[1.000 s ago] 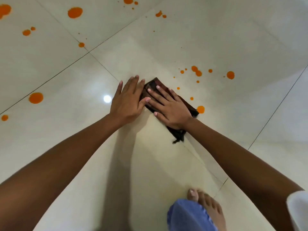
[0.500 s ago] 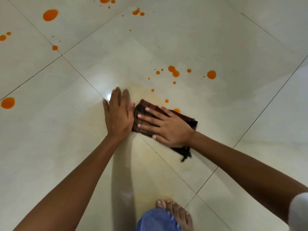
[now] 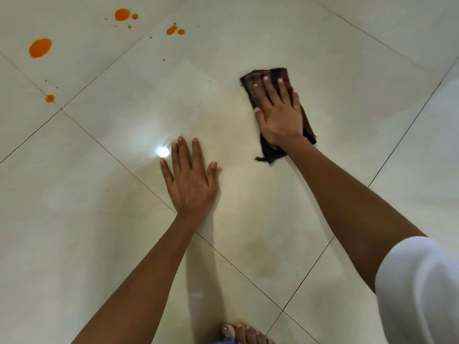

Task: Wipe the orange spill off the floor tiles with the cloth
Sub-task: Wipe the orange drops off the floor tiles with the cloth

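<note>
A dark brown folded cloth (image 3: 308, 125) lies flat on the cream floor tiles (image 3: 347, 70), up and right of centre. My right hand (image 3: 278, 112) presses on it with straight, spread fingers. My left hand (image 3: 190, 180) rests flat on the bare tile to the lower left, fingers straight, well apart from the cloth. Orange spill drops remain at the upper left: a big blot (image 3: 40, 47), a drop (image 3: 122, 14) with specks round it, a pair of drops (image 3: 173, 30) and a small drop (image 3: 49, 98) by a grout line. The tile between my hands looks wet and faintly smeared.
My bare foot (image 3: 244, 333) shows at the bottom edge with a bit of blue fabric beside it. A white sleeve (image 3: 422, 289) covers my right upper arm. A lamp's reflection (image 3: 162, 151) glints on the tile by my left fingertips.
My right hand has pushed the cloth up and to the right, away from my left hand. The orange drops that lay just beyond the cloth are gone.
</note>
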